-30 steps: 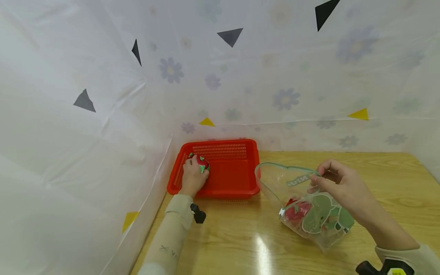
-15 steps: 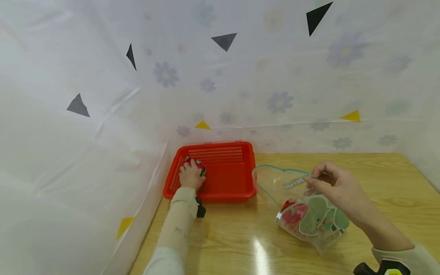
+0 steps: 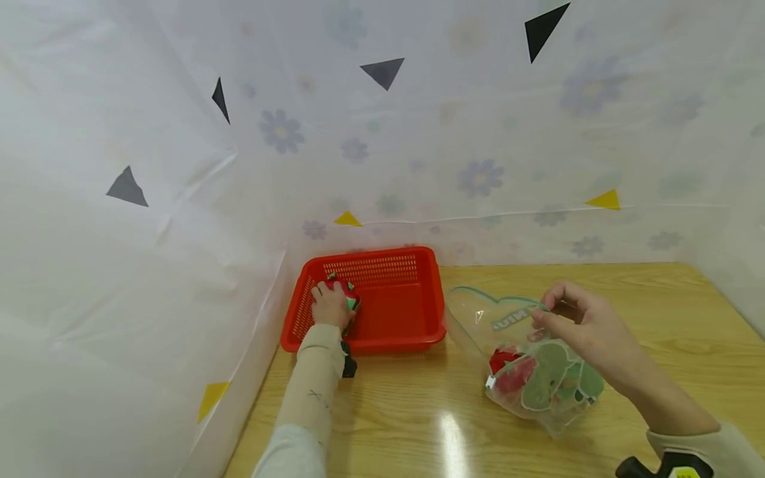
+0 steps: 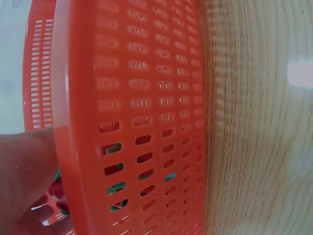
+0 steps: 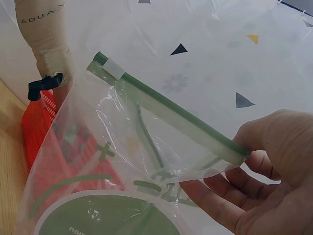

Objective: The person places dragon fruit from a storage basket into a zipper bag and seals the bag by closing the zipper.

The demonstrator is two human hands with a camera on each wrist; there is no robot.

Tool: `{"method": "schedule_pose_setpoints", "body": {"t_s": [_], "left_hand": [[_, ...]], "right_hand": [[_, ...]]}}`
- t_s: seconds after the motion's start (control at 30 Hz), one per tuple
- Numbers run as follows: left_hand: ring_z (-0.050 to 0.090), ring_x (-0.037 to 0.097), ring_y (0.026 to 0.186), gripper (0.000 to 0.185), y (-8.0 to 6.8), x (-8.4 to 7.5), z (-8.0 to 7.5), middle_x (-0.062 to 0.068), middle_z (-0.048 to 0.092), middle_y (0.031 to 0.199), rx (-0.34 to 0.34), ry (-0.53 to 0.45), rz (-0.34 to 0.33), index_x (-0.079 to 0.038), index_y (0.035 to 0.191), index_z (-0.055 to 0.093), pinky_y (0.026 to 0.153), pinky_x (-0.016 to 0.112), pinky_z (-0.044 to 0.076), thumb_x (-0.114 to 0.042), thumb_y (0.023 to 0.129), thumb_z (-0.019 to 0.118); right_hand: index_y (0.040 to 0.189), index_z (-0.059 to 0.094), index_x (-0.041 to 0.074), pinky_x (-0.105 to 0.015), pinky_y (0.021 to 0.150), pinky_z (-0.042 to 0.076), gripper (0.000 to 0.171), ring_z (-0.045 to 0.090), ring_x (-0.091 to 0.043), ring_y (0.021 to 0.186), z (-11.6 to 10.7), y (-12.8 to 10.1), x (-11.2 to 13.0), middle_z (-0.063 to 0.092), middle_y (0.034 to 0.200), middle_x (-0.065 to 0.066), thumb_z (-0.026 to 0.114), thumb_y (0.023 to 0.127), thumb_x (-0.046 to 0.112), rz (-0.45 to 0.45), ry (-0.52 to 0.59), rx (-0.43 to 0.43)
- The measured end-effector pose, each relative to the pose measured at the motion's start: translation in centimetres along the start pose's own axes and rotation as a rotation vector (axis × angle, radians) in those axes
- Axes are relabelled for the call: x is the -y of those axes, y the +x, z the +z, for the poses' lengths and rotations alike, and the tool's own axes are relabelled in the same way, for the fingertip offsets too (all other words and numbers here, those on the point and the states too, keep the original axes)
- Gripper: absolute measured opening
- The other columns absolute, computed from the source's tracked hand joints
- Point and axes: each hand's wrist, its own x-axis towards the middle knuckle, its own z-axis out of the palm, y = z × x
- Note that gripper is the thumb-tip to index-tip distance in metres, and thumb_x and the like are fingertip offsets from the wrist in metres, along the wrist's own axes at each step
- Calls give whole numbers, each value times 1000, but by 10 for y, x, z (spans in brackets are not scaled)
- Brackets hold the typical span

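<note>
Wooden table (image 3: 657,312), flowered plastic sheeting (image 3: 418,133) all round with little triangles stuck on. In the red basket (image 3: 394,318), at its ten o'clock corner, lies a red-and-green packet (image 3: 343,290); the left hand (image 3: 330,307) covers it, fingers curled round it. At three o'clock from the basket, just beside it, lies the clear zip bag (image 3: 532,372), mouth open toward the basket, more red packets (image 3: 508,372) inside. The right hand (image 3: 588,328) pinches its green rim between thumb and fingertips.
</note>
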Motion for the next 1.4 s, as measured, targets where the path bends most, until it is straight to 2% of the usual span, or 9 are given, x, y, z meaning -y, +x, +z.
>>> {"method": "schedule_pose_setpoints", "body": {"t_s": [0.1, 0.3, 0.47, 0.63, 0.83, 1.0, 1.13, 1.23, 1.4], "left_hand": [[50, 46, 112, 69, 4, -1, 0, 30, 51, 120, 38, -6, 31, 1, 123, 49, 86, 54, 54, -32, 76, 86], [52, 48, 110, 75, 9, 3, 4, 29, 51, 123, 51, -3, 45, 1, 128, 45, 92, 55, 52, -33, 74, 87], [49, 55, 113, 89, 7, 7, 6, 33, 40, 135, 84, -59, 28, 1, 142, 37, 85, 59, 54, -28, 74, 87], [37, 59, 125, 102, 6, 9, 9, 34, 26, 146, 146, -76, -4, -4, 154, 24, 78, 56, 57, -26, 76, 86], [29, 65, 127, 96, 6, 9, 12, 38, 16, 151, 187, -158, -24, -11, 158, 19, 72, 54, 58, -21, 83, 79], [33, 69, 122, 93, 6, 9, 14, 41, 16, 149, 185, -235, -50, -13, 158, 16, 79, 60, 56, -21, 87, 76], [35, 67, 123, 102, 6, 6, 13, 41, 19, 147, 194, -219, -90, -12, 157, 14, 84, 62, 54, -36, 83, 80], [33, 68, 125, 101, 6, 2, 10, 44, 19, 147, 195, -204, -115, -10, 156, 15, 83, 62, 54, -47, 84, 76], [28, 71, 126, 87, 10, -4, 9, 46, 16, 148, 186, -247, -154, -9, 156, 15, 82, 62, 54, -40, 93, 67]], "right_hand": [[101, 47, 0, -33, 73, 60, 12, 71, -21, 82, 0, 0, 0, 63, 94, -7, 56, 100, 8, 4, -20, -10], [101, 48, 1, -33, 73, 60, 12, 71, -21, 82, 1, -1, 0, 65, 94, -6, 57, 100, 8, 8, -20, -21], [102, 48, -1, -34, 72, 61, 13, 70, -23, 82, 3, -1, 0, 64, 94, -7, 56, 100, 8, 5, 5, -14], [101, 48, -1, -35, 72, 61, 14, 70, -23, 82, 5, -4, 2, 63, 95, -11, 56, 100, 9, 11, 4, -22], [102, 48, 1, -35, 73, 61, 14, 70, -24, 81, 6, -7, 4, 63, 94, -9, 57, 101, 11, 38, 4, -23], [102, 48, 1, -36, 73, 61, 14, 70, -24, 81, 7, -8, 4, 62, 93, -9, 57, 100, 12, 40, 7, -33], [101, 48, 1, -37, 73, 61, 14, 71, -25, 80, 8, -7, 4, 61, 92, -11, 58, 100, 12, 46, 10, -35], [101, 48, 1, -36, 74, 60, 14, 71, -24, 81, 8, -7, 4, 61, 93, -11, 57, 101, 12, 52, -4, -34], [101, 48, 0, -35, 74, 60, 15, 71, -23, 83, 7, -9, 5, 61, 95, -10, 56, 101, 13, 62, -21, -45]]}}
